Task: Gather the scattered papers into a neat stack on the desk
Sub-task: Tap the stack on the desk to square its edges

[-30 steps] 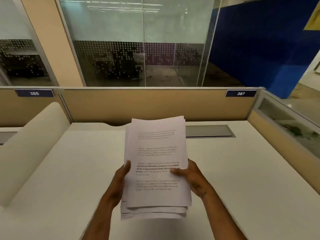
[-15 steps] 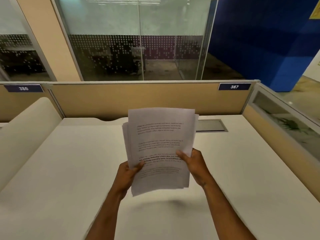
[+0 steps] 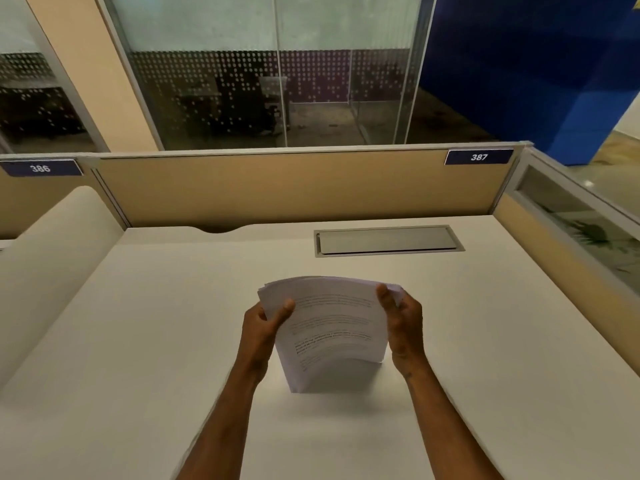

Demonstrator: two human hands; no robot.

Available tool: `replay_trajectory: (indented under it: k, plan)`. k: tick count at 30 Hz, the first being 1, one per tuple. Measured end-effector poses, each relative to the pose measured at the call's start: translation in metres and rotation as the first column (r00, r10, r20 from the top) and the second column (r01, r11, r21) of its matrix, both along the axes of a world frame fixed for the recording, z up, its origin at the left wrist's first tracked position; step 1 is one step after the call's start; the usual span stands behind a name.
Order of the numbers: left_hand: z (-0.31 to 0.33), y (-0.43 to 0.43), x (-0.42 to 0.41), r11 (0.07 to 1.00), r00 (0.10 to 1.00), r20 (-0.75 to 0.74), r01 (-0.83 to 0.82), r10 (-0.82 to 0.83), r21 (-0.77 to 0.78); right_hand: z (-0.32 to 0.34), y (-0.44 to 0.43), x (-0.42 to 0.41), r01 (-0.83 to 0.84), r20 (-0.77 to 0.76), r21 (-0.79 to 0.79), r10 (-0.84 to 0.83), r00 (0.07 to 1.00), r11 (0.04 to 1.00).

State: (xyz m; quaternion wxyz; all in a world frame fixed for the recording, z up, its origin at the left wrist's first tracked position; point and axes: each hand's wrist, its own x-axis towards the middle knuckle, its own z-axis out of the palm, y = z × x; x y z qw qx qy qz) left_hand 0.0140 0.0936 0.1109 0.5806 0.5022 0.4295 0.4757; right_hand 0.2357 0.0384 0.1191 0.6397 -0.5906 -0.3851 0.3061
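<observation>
A bundle of white printed papers [image 3: 332, 334] stands upright on its lower edge on the white desk [image 3: 138, 341], bowed slightly toward me. My left hand [image 3: 259, 330] grips the bundle's left side near the top, thumb on the front sheet. My right hand [image 3: 403, 327] holds the right side, thumb over the top corner. The sheets' top edges are slightly fanned. The lower edge touches the desk between my forearms.
A grey cable-tray lid [image 3: 388, 240] is set into the desk at the back right. Tan partition panels [image 3: 294, 188] close the back and right, with labels 386 [image 3: 41, 168] and 387 [image 3: 479, 157]. A curved white divider [image 3: 52, 258] rises on the left.
The bundle was held up in the air with text facing me; both hands have brought it down so its lower edge rests on the desk, and they have shifted up to its top corners.
</observation>
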Motion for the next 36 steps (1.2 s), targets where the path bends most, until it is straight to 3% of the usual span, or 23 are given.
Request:
replay_trajectory:
  k: [6, 9, 12, 15, 17, 19, 26, 29, 36]
  plan:
    - [0.022, 0.008, 0.025, 0.968, 0.967, -0.041, -0.252, 0.252, 0.001, 0.009, 0.016, -0.010, 0.182, 0.065, -0.030, -0.180, 0.981, 0.983]
    - [0.027, 0.010, 0.033, 0.956, 0.953, -0.082, -0.293, 0.293, 0.003, 0.008, 0.023, -0.008, 0.207, 0.032, -0.069, -0.205, 0.978, 0.976]
    - [0.029, 0.011, 0.036, 0.961, 0.956, -0.099, -0.278, 0.278, 0.011, 0.007, 0.023, -0.001, 0.186, 0.027, -0.069, -0.185, 0.982, 0.980]
    - [0.015, 0.012, 0.028, 0.987, 0.985, -0.073, -0.157, 0.158, 0.016, 0.001, 0.019, 0.011, -0.030, 0.041, -0.054, 0.033, 0.999, 0.998]
    - [0.003, 0.007, 0.020, 0.999, 0.997, -0.058, -0.048, 0.047, -0.014, -0.006, 0.017, 0.019, -0.190, 0.023, -0.110, 0.194, 0.981, 0.975]
    - [-0.010, 0.003, 0.018, 0.999, 0.994, -0.108, -0.007, 0.002, -0.042, -0.012, 0.017, 0.021, -0.246, 0.013, -0.190, 0.254, 0.967, 0.950]
    - [-0.015, 0.001, 0.015, 0.998, 0.995, -0.075, 0.063, -0.062, 0.020, -0.017, 0.001, 0.031, -0.298, -0.061, -0.159, 0.292, 0.955, 0.941]
    - [-0.027, -0.007, 0.017, 0.996, 0.993, -0.080, 0.084, -0.087, -0.029, -0.028, -0.007, 0.032, -0.348, -0.087, -0.218, 0.337, 0.937, 0.912]
    - [-0.039, -0.011, 0.027, 0.998, 0.997, -0.082, -0.002, -0.004, -0.065, -0.034, -0.005, 0.025, -0.278, -0.080, -0.252, 0.266, 0.960, 0.927]
